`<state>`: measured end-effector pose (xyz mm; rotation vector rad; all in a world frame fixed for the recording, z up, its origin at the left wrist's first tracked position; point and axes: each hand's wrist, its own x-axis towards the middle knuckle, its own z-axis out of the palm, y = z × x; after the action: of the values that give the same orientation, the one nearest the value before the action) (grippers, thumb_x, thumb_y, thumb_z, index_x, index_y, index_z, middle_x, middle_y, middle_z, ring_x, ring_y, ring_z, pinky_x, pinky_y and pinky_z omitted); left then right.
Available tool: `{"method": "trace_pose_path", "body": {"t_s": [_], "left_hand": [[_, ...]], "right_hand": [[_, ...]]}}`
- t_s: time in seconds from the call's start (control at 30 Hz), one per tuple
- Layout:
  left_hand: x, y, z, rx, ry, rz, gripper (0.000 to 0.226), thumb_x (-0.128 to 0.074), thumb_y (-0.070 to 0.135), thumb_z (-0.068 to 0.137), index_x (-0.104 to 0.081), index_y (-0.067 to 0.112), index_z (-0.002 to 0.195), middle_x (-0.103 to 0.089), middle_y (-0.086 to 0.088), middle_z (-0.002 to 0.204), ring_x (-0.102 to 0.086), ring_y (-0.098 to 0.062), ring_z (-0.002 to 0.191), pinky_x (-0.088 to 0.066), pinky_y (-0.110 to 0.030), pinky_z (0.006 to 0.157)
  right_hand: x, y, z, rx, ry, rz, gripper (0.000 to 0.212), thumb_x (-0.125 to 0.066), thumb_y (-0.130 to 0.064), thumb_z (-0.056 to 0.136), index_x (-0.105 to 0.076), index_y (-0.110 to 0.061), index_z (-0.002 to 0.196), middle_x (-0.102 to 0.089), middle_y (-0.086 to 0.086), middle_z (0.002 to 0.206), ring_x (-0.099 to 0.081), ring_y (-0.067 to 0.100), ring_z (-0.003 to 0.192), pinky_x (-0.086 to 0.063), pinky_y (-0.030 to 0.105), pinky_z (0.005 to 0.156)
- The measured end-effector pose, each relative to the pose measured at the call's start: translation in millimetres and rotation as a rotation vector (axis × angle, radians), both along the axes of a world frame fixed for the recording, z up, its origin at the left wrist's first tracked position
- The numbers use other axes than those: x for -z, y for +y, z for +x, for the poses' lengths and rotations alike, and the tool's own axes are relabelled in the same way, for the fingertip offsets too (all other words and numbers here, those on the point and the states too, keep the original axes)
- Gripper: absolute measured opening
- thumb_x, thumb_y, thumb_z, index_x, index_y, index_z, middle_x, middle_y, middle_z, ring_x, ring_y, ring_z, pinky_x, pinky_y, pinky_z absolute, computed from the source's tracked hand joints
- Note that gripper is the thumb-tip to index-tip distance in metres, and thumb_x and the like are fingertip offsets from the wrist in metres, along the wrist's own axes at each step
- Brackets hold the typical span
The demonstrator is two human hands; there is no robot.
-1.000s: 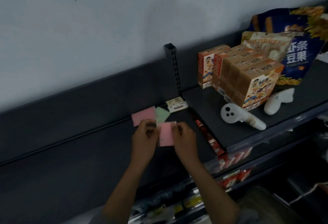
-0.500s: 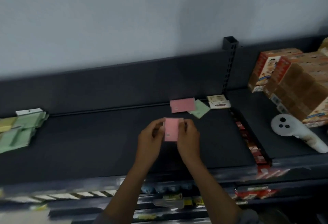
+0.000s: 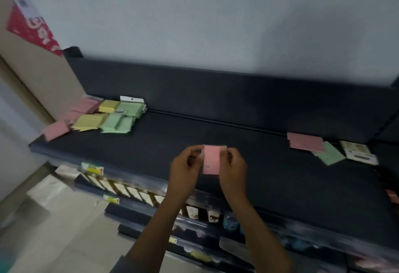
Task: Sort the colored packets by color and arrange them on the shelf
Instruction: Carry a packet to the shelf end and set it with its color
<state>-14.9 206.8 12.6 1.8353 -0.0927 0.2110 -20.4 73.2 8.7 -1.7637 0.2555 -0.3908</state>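
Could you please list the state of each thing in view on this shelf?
Pink packet: held upright, pinched by both hands.
Left hand: grips its left edge.
Right hand: grips its right edge.
Sorted stacks: lying flat, far left.
Loose pink packet: flat, overlapping the green packet.

A dark shelf [image 3: 216, 143] with a low back panel runs across the view under a pale wall. At its far left end lie sorted groups of packets, side by side and partly overlapping: pink packets [image 3: 85, 105] nearest the left edge, yellow packets [image 3: 89, 121] next to them, then green packets [image 3: 121, 119], with a white hang tab showing at the back. Well apart, near the right end, a single pink packet [image 3: 305, 142] lies flat, overlapping a green packet [image 3: 330, 155]; just beside that lies a white printed packet [image 3: 358, 152].
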Motion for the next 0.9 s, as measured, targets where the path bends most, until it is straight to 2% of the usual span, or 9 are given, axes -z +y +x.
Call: {"method": "trace_pose_path", "body": {"t_s": [0.1,0.27,0.37,0.47,0.6,0.7,0.8,0.9], "left_hand": [[-2,45,-5,-0.047,-0.014,0.003,0.021,-0.06,0.014,0.1,-0.069,0.023,0.116,-0.072,0.007,0.102,-0.07,-0.009,0.092,-0.062,-0.033,0.073],[-17,117,-9,-0.103,-0.057,0.044,0.021,-0.059,0.013,0.101,-0.068,0.022,0.118,-0.072,0.007,0.103,-0.069,-0.006,0.093,-0.058,-0.022,0.071],[-22,165,-8,-0.159,-0.08,0.092,0.022,-0.059,0.014,0.1,-0.068,0.02,0.119,-0.072,0.004,0.104,-0.069,-0.008,0.093,-0.059,-0.024,0.07],[-32,215,-10,-0.24,-0.118,0.126,0.021,-0.06,0.016,0.101,-0.068,0.019,0.12,-0.072,0.006,0.101,-0.068,-0.006,0.088,-0.055,-0.019,0.07],[-42,272,-18,-0.36,-0.135,0.138,0.023,-0.061,0.013,0.099,-0.066,0.024,0.119,-0.069,0.016,0.101,-0.065,0.002,0.09,-0.051,-0.009,0.07],[-42,305,-21,-0.424,-0.126,0.158,0.029,-0.062,0.013,0.098,-0.066,0.022,0.126,-0.069,0.013,0.107,-0.064,0.002,0.094,-0.051,-0.007,0.072],[-39,333,-22,-0.467,-0.119,0.156,0.031,-0.061,0.014,0.099,-0.065,0.021,0.129,-0.069,0.009,0.112,-0.063,0.004,0.092,-0.051,-0.009,0.072],[-35,361,-24,-0.491,-0.097,0.18,0.029,-0.059,0.015,0.1,-0.066,0.024,0.127,-0.067,0.014,0.113,-0.063,0.001,0.098,-0.054,-0.013,0.075]], "right_hand": [[-1,46,1,-0.044,0.011,0.018,0.022,-0.049,-0.029,0.105,-0.061,-0.013,0.096,-0.064,-0.002,0.082,-0.064,0.006,0.068,-0.048,0.019,0.052],[-12,119,5,-0.111,0.031,0.045,0.021,-0.048,-0.034,0.105,-0.06,-0.018,0.099,-0.067,0.0,0.088,-0.07,0.016,0.076,-0.061,0.036,0.06],[-18,165,12,-0.175,0.03,0.028,0.019,-0.048,-0.035,0.104,-0.06,-0.021,0.099,-0.066,0.0,0.09,-0.069,0.018,0.078,-0.061,0.045,0.065],[-31,214,21,-0.284,0.056,-0.004,0.015,-0.05,-0.031,0.1,-0.062,-0.022,0.098,-0.066,0.0,0.09,-0.068,0.019,0.08,-0.061,0.05,0.068],[-50,271,24,-0.433,0.053,-0.067,0.014,-0.052,-0.025,0.096,-0.063,-0.017,0.094,-0.066,0.003,0.086,-0.066,0.019,0.076,-0.058,0.047,0.068],[-53,305,24,-0.509,0.055,-0.063,0.027,-0.048,-0.038,0.083,-0.063,-0.018,0.091,-0.067,0.003,0.083,-0.068,0.026,0.075,-0.059,0.052,0.062],[-47,335,28,-0.574,0.068,-0.07,0.027,-0.045,-0.037,0.08,-0.063,-0.02,0.091,-0.067,0.004,0.082,-0.066,0.024,0.07,-0.055,0.04,0.054],[-41,365,35,-0.622,0.075,-0.091,0.027,-0.044,-0.035,0.086,-0.063,-0.023,0.102,-0.066,0.002,0.094,-0.067,0.021,0.08,-0.053,0.032,0.057]]}}
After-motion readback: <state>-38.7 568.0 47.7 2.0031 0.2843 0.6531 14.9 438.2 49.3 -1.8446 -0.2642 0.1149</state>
